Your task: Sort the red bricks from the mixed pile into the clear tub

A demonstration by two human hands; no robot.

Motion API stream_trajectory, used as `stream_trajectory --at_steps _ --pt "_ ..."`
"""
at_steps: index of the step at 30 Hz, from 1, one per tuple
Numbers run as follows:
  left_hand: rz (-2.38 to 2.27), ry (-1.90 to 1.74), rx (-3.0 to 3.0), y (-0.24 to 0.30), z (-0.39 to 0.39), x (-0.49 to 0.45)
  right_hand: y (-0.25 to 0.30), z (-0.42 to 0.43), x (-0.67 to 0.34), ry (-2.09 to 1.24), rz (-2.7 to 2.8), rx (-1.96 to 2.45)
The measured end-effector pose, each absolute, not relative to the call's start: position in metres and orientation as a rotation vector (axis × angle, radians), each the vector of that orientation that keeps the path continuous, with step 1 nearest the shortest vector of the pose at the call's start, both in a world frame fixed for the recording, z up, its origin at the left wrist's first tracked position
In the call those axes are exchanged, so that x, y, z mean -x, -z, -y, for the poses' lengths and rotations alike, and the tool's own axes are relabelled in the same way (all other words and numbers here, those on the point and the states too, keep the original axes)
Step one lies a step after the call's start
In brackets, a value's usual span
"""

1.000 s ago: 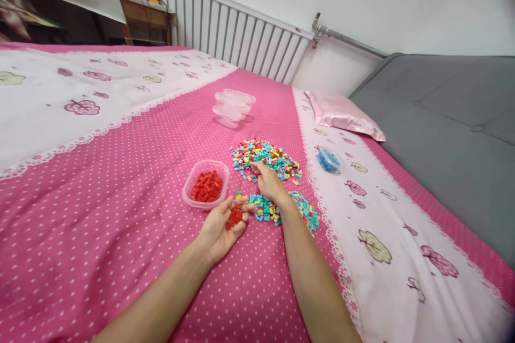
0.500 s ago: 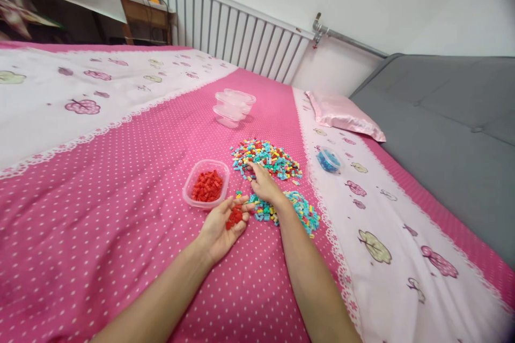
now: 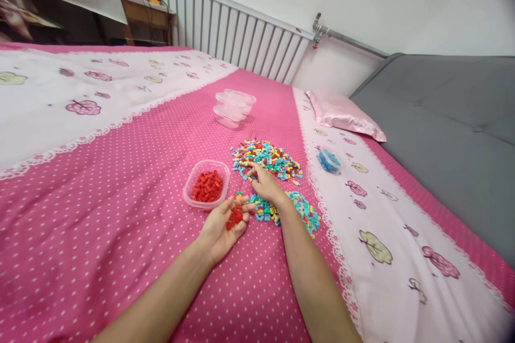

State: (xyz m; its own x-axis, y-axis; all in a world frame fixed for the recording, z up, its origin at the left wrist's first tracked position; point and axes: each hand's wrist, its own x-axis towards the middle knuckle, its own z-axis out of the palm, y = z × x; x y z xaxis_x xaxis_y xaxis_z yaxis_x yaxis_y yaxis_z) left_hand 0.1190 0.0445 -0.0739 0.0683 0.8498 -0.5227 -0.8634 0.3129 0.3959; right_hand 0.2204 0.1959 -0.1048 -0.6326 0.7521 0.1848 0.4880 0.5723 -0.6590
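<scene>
My left hand (image 3: 222, 226) is palm up with its fingers curled around a small heap of red toy bricks (image 3: 234, 217). Just beyond it stands a clear plastic tub (image 3: 188, 188) with many red bricks (image 3: 207, 186) inside. My right hand (image 3: 263, 181) reaches to the near left edge of a mixed-colour brick pile (image 3: 273, 156), fingers bent at the bricks; whether a brick is between the fingertips is too small to tell. Under and beside my right wrist lies a second pile (image 3: 306, 213), mostly turquoise, green and yellow bricks, partly hidden by the forearm.
Stacked clear tubs (image 3: 235, 106) stand farther back on the pink dotted bedspread (image 3: 161, 171). At the right sits a tub of blue bricks (image 3: 329, 161). Beyond are a pink pillow (image 3: 345, 117), a grey headboard (image 3: 442, 118) and a white radiator (image 3: 237, 27).
The fingers of my right hand have curled slightly at the edge of the mixed pile. My left hand stays in place with the red bricks.
</scene>
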Motion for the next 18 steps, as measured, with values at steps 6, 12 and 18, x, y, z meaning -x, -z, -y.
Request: stream_trajectory --at_steps 6,12,18 --pt "-0.776 -1.291 0.016 0.072 -0.044 -0.119 0.102 -0.195 -0.221 -0.753 2.364 0.952" --pt "-0.776 -1.286 0.026 0.072 -0.044 -0.119 0.097 -0.189 -0.217 -0.495 2.562 0.939" --pt "-0.777 -1.29 0.02 0.075 -0.045 -0.119 0.095 -0.184 -0.214 -0.408 2.648 0.96"
